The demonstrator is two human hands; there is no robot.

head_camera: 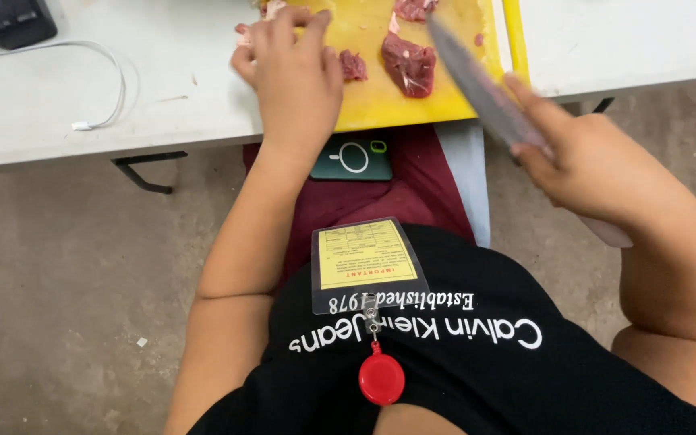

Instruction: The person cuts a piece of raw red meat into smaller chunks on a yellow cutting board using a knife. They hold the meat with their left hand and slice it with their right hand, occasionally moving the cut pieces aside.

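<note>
— What was laid out in front of the person?

— A white desk (pixel 58 121), and on its near edge a yellow cutting board (pixel 380 105). A white cable (pixel 114 80) curled across the desk on the left, below a dark device (pixel 10 20) at the far corner.

— And on the board?

— Red meat. The largest piece (pixel 409 66) lay near the middle, a smaller piece (pixel 353 64) just left of it, another chunk (pixel 412 8) at the top edge.

— Where were the hands?

— The left hand (pixel 296 76) rested palm down on the board's left part, fingers (pixel 283 28) curled close together over something I could not make out. The small piece sat just beside its thumb side; the largest piece lay a little further right, apart from those fingers.

— The right?

— The right hand (pixel 582 157) was off the board, its fingers wrapped tight around a knife (pixel 477 80). The blurred blade slanted up over the board's right side, just beside the largest piece.

— Anything smaller?

— A green phone (pixel 352 157) on the lap, a yellow badge (pixel 364 258) and a red reel (pixel 381 377).
</note>
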